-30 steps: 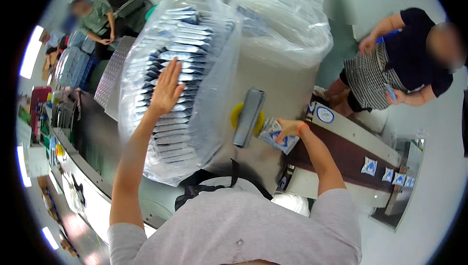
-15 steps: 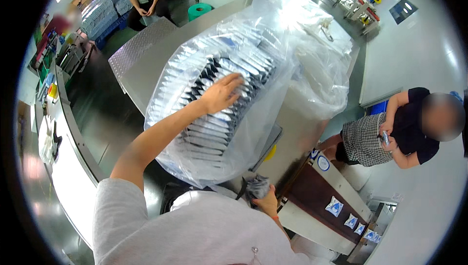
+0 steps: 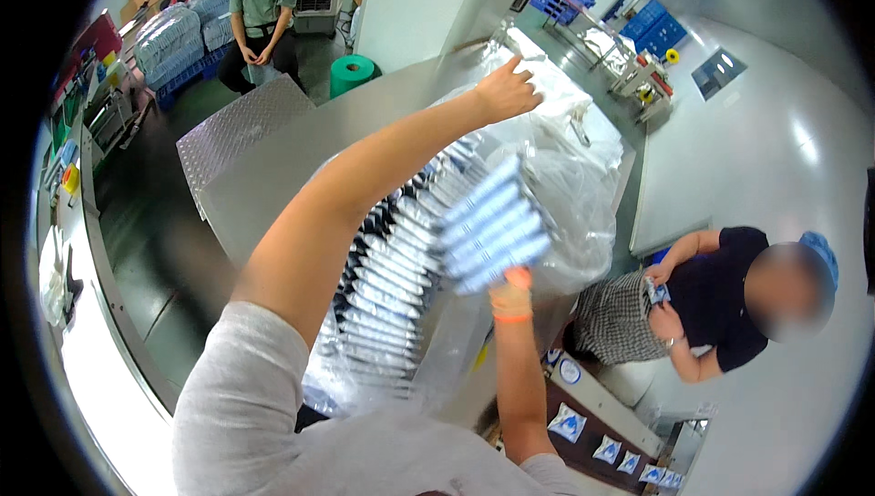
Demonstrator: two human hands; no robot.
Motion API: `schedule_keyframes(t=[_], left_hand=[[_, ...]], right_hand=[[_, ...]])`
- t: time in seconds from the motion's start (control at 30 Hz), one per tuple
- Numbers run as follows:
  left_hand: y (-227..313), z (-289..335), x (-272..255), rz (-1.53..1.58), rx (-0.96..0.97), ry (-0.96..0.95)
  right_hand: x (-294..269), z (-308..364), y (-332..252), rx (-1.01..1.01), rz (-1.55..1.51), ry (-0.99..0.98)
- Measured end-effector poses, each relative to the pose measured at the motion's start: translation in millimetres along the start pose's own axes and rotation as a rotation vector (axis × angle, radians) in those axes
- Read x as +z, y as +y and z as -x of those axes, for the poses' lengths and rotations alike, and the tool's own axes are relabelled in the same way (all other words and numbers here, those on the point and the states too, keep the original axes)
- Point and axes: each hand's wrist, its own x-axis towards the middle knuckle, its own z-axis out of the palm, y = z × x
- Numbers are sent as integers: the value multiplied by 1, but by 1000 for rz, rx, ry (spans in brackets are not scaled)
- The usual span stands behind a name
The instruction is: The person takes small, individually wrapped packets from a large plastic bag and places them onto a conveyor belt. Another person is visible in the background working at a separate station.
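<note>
My right hand (image 3: 512, 288), with an orange band at the wrist, grips a stack of blue-and-white sealed packets (image 3: 497, 227), blurred by motion. The stack is over the right side of a large clear plastic bag (image 3: 437, 341) lying on the table. Inside the bag, silvery packets (image 3: 387, 291) stand on edge in tight rows. My left arm stretches across the bag, and my left hand (image 3: 510, 95) is at its far end with fingers apart, close to crumpled clear film. Whether its fingertips touch the film I cannot tell.
A conveyor (image 3: 592, 459) with several packets runs at the lower right. Beside it a person (image 3: 720, 304) holds a small packet. Another person (image 3: 264, 13) sits at the back left near a green roll (image 3: 351, 75). A metal tread plate (image 3: 241, 131) adjoins the table.
My right hand has risen from near my body to over the bag, carrying the packets. My left hand has moved from the packet rows to the bag's far end. The view has shifted.
</note>
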Motion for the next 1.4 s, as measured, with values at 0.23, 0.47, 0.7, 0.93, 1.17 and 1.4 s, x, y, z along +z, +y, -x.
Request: schedule_keyframes(t=[0.23, 0.47, 0.7, 0.93, 1.17, 1.4], left_hand=[[-48, -12, 12, 11, -4, 182], [-47, -19, -2, 19, 1, 64], [-39, 15, -33, 295, 27, -79], [-56, 292, -142, 644, -632, 52], [202, 636, -96, 1268, -2321, -295], [335, 565, -80, 1652, -2182, -595]], right_hand=[[30, -168, -76, -336, 1200, 258], [69, -176, -103, 217, 2415, -162], [33, -201, -27, 292, 2480, -106], [82, -5, -127, -650, 1579, 273], [44, 254, 85, 475, 492, 400], [33, 269, 235, 962, -362, 376]])
